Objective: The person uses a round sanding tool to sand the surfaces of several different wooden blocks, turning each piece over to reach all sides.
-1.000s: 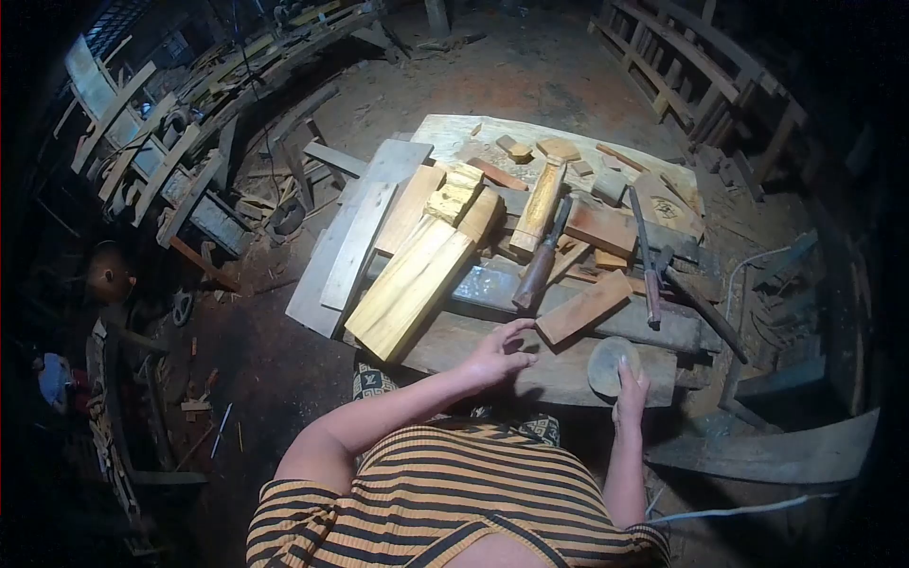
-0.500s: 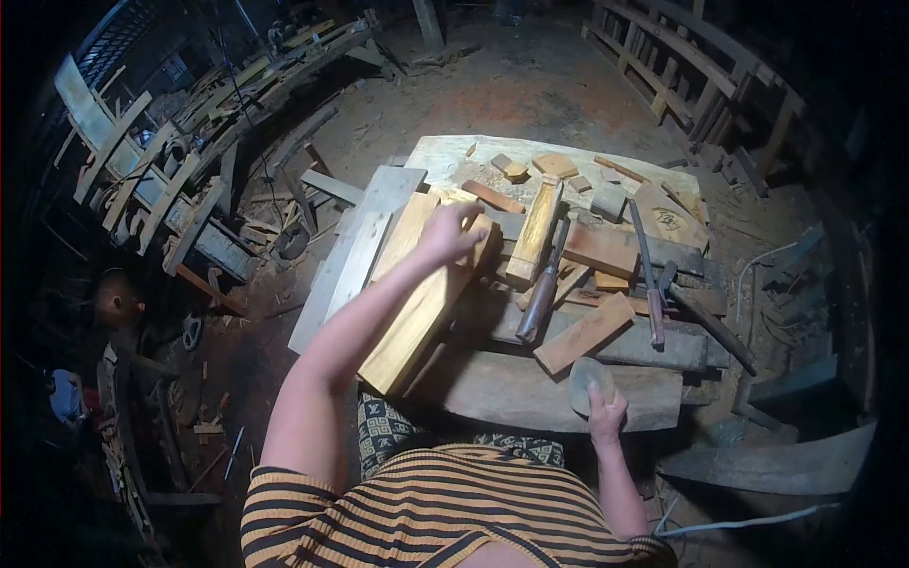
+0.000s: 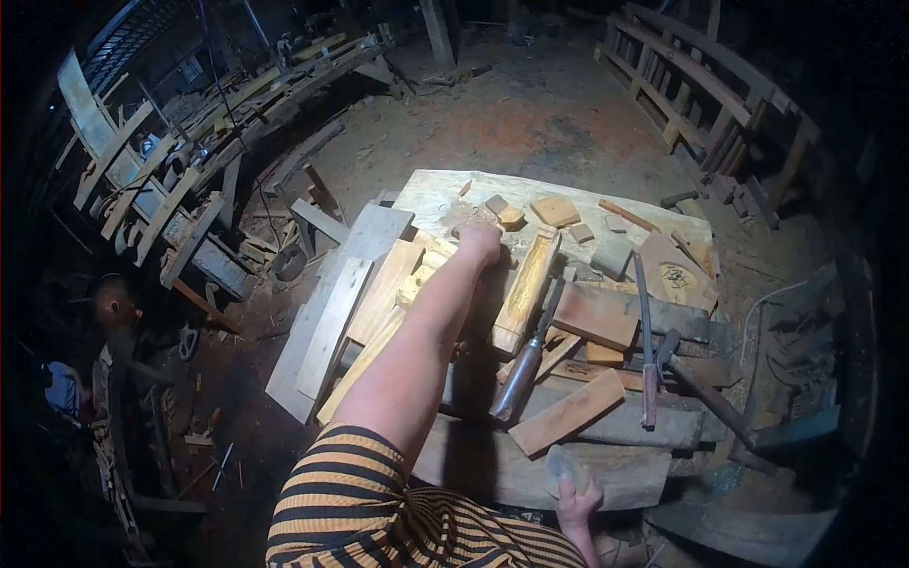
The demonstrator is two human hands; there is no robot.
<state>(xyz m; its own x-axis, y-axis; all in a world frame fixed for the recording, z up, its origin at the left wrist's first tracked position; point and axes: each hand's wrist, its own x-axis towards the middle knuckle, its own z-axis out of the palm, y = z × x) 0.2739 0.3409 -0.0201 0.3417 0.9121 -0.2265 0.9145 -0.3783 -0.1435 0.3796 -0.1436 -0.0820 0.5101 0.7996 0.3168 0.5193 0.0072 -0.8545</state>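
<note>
My left hand (image 3: 480, 240) reaches far across the workbench, over the spot beside the wood shavings; its fingers point away and are hidden. Under that forearm lie long yellow wood pieces (image 3: 358, 371). Low at the front edge, my right hand (image 3: 578, 504) grips a flat, rounded, grey-green disc (image 3: 562, 470), thumb on its face. Right of my left hand lies a carved yellow block (image 3: 528, 289) with a hollowed face. Next to it is a chisel (image 3: 519, 379) with a dark wooden handle.
Reddish boards (image 3: 568, 413), a slim tool with a wooden handle (image 3: 649, 379) and a hammer (image 3: 696, 386) lie on the right. Small offcuts (image 3: 554, 210) sit at the back. A timber rack (image 3: 696, 76) stands back right; stacked planks (image 3: 213, 142) line the left.
My left hand has moved forward and right, off the yellow wood to the back of the bench. My body leans forward and the view has shifted. The right hand still holds the disc.
</note>
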